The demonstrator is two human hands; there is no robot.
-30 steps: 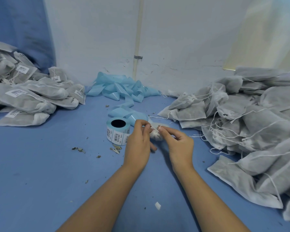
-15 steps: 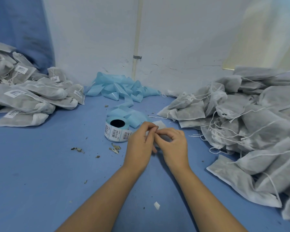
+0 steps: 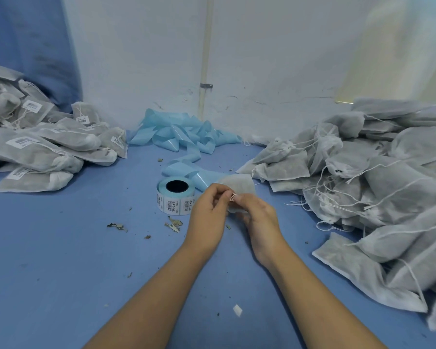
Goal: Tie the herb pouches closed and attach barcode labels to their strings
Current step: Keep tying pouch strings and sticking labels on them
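A small white scrap (image 3: 237,310) lies on the blue worktop (image 3: 61,273) near its front edge, between the forearms. At mid-worktop the left hand (image 3: 208,212) and right hand (image 3: 258,217) meet, fingertips pinched together on a small barcode label (image 3: 233,196), with a pouch (image 3: 239,185) under and behind them. Just left stands the label roll (image 3: 175,196). Untied pouches (image 3: 375,185) heap along the right edge, labelled pouches (image 3: 40,147) along the left, blue backing tape (image 3: 184,137) at the far edge.

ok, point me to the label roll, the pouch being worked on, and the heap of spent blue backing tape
label roll (image 3: 174,203), head view: printed outer side of the roll.
pouch (image 3: 241,183), head view: fabric visible beyond the fingers.
backing tape (image 3: 184,134), head view: middle of the heap.
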